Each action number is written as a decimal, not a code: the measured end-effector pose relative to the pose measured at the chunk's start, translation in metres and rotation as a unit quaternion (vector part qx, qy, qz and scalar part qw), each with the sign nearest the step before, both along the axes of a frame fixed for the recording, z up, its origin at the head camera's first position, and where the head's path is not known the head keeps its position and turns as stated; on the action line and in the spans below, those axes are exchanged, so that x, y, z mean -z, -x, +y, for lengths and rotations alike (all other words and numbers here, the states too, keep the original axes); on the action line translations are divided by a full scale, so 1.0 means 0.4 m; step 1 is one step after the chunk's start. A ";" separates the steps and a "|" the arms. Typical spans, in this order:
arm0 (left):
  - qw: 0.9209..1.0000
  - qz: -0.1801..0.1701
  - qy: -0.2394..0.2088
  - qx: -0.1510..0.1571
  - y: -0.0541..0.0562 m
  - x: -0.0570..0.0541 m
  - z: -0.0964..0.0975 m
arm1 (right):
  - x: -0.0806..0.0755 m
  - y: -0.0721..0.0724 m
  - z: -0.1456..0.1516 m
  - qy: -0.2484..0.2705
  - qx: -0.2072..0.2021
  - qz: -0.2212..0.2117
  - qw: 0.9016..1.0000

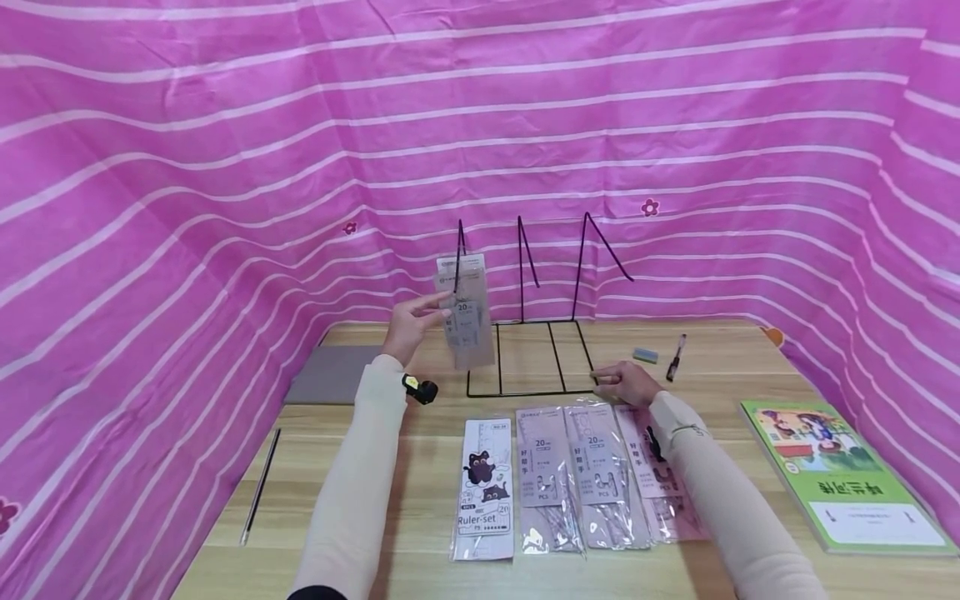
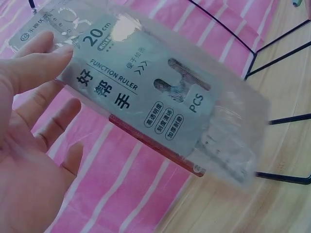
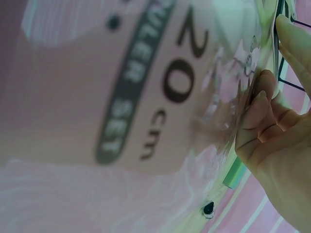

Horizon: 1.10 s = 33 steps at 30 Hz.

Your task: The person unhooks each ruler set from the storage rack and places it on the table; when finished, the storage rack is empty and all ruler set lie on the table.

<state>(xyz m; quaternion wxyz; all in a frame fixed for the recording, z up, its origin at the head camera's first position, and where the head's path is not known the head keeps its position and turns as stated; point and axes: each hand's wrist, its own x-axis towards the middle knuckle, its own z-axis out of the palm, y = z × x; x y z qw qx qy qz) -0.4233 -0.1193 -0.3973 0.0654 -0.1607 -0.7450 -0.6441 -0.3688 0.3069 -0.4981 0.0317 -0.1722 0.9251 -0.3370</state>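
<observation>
My left hand (image 1: 411, 327) pinches the edge of a clear-bagged ruler set (image 2: 141, 82) between thumb and fingertip, its other fingers spread. This pack overlaps the left hook of a black wire rack (image 1: 531, 393) in the head view, with another pack behind it. My right hand (image 1: 628, 385) grips the top end of a pink ruler set pack (image 1: 660, 475) beside the rack's front right corner. That pack fills much of the right wrist view. Two more pink ruler set packs (image 1: 544, 454) (image 1: 600, 454) and a white cat-print ruler set (image 1: 484, 475) lie in a row to its left.
A green book (image 1: 847, 479) lies at the right. Behind my right hand are a small eraser-like block (image 1: 645, 355) and a pen (image 1: 677, 358). A grey flat sheet (image 1: 333, 375) and a thin dark rod (image 1: 261, 487) lie at the left. Striped pink cloth (image 1: 480, 125) surrounds the table.
</observation>
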 end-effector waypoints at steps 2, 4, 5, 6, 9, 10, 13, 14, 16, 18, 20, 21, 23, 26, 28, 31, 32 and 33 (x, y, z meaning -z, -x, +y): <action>1.000 -0.001 -0.005 -0.004 -0.002 -0.001 0.000 | 0.001 0.000 -0.001 0.007 0.000 -0.004 1.000; 1.000 0.002 -0.005 -0.007 -0.005 -0.003 -0.001 | 0.001 -0.002 -0.001 0.007 0.001 -0.004 1.000; 1.000 0.003 -0.004 -0.009 -0.006 -0.004 -0.002 | 0.000 -0.002 -0.001 0.007 0.003 -0.003 1.000; 1.000 0.004 -0.002 -0.012 -0.008 -0.005 -0.003 | 0.000 -0.003 -0.001 0.007 0.004 -0.003 1.000; 1.000 0.004 0.007 -0.017 -0.016 -0.007 -0.008 | -0.001 -0.003 -0.001 0.005 0.007 -0.003 1.000; 1.000 0.003 0.010 -0.019 -0.020 -0.007 -0.009 | -0.001 -0.002 -0.001 0.006 0.007 -0.004 1.000; 1.000 0.001 0.011 -0.022 -0.034 -0.006 -0.012 | 0.001 0.000 0.001 0.009 0.005 -0.007 1.000; 1.000 0.004 0.011 -0.023 -0.039 -0.005 -0.013 | 0.002 0.002 0.002 0.010 0.006 -0.008 1.000; 1.000 0.008 0.012 -0.024 -0.049 -0.005 -0.016 | 0.002 0.003 0.002 0.011 0.004 -0.010 1.000; 1.000 0.010 0.014 -0.025 -0.059 -0.005 -0.020 | 0.001 0.003 0.003 0.012 0.003 -0.012 1.000; 0.999 0.014 0.016 -0.025 -0.069 -0.007 -0.025 | -0.001 0.002 0.002 0.013 0.003 -0.016 1.000; 0.999 0.013 0.015 -0.024 -0.076 -0.008 -0.027 | -0.003 0.001 0.002 0.013 0.003 -0.018 1.000; 0.999 0.018 0.015 -0.023 -0.088 -0.011 -0.030 | -0.005 -0.001 0.001 0.013 0.005 -0.022 1.000; 1.000 0.022 0.013 -0.014 -0.106 -0.013 -0.034 | -0.009 -0.005 -0.002 0.011 0.004 -0.026 1.000; 1.000 0.020 0.013 -0.008 -0.115 -0.012 -0.038 | -0.011 -0.006 -0.003 0.013 0.004 -0.026 1.000; 1.000 0.015 0.010 0.001 -0.129 -0.009 -0.042 | -0.012 -0.006 -0.004 0.014 0.002 -0.027 1.000; 1.000 0.015 0.008 0.004 -0.133 -0.008 -0.043 | -0.011 -0.004 -0.004 0.015 0.004 -0.027 1.000; 1.000 0.014 0.006 0.006 -0.137 -0.008 -0.045 | -0.011 -0.004 -0.003 0.014 0.004 -0.026 1.000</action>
